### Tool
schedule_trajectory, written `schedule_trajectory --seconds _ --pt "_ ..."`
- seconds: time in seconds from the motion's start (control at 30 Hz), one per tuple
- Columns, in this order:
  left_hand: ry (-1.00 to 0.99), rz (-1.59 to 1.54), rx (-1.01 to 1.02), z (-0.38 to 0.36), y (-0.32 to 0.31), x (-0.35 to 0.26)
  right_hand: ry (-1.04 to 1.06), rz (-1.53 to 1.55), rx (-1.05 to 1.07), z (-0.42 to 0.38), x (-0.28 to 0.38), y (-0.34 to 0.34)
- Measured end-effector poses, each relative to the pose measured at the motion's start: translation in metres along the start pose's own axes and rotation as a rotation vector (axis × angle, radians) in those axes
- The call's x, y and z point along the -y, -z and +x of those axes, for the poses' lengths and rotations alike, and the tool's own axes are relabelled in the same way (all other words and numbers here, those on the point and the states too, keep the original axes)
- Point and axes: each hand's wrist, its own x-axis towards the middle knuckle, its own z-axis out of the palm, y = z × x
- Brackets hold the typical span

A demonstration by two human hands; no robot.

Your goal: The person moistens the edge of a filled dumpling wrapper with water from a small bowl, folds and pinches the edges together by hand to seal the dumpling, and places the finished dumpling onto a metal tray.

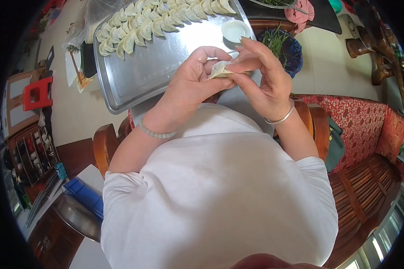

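Metal tray point(157, 67) spans 11 to 12 o'clock. Left hand point(194, 74) and right hand point(270, 77) pinch one dumpling point(218, 70) at 12 o'clock; presumably light, soft, easily torn: grip its edge.

Tray point(152, 74): metal, shallow, raised rim, rounded near left corner; far edge cut off by the frame, near right corner hidden. Support beneath: cannot be fully made out.

On tray:
– Dumplings point(146, 30), many, pale, crescent-shaped. Set in close, slanting rows across the far half, from the left edge toward the far end of the right edge; neighbours touching or overlapping. Some cut off above.
– Bowl point(235, 30), one, white, round. Just beside the right edge, apart from the dumplings.
– Middle and near left: bare metal.

Table point(324, 18): dark top, partly visible.

On table:
– Cloth point(299, 16), pink, crumpled, at the near edge.
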Motion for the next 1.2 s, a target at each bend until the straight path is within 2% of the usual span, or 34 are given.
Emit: schedule_trajectory --seconds 0.1,0.17,0.3,0.4,0.47,0.67,0.9,0.97,1.0,1.07,1.2 --pt "0.01 0.002 -0.015 0.001 -0.002 -0.001 -0.004 -0.021 0.008 0.0 0.0 0.001" --pt "0.019 0.042 -0.009 0.0 0.0 -0.001 -0.101 0.091 0.033 0.002 0.003 0.001" --pt "0.002 0.121 -0.006 0.0 -0.001 -0.001 -0.067 0.059 0.019 0.004 0.004 -0.002" --pt "0.064 0.141 -0.002 0.0 0.003 -0.001 -0.066 0.04 0.113 0.003 0.004 0.002" --pt "0.07 0.139 0.009 -0.001 0.003 -0.002 0.012 -0.049 0.235 0.005 0.003 0.007" --pt "0.084 0.124 0.022 -0.001 0.001 -0.001 -0.094 -0.006 0.23 0.004 0.007 0.009" --pt "0.135 0.169 0.025 0.0 0.006 0.0 -0.049 -0.071 0.23 0.005 0.007 0.009" --pt "0.122 0.155 0.038 -0.001 0.003 -0.003 -0.216 0.08 0.242 0.006 0.011 0.008" --pt "0.111 0.142 0.053 -0.002 0.002 -0.005 -0.217 0.082 0.243 0.007 0.01 0.007" --pt "0.115 0.147 0.056 -0.003 -0.002 -0.009 -0.008 -0.021 0.228 0.01 0.007 0.005" --pt "0.13 0.183 0.121 -0.002 0.004 -0.005 0.023 0.011 0.283 0.013 0.01 0.006"
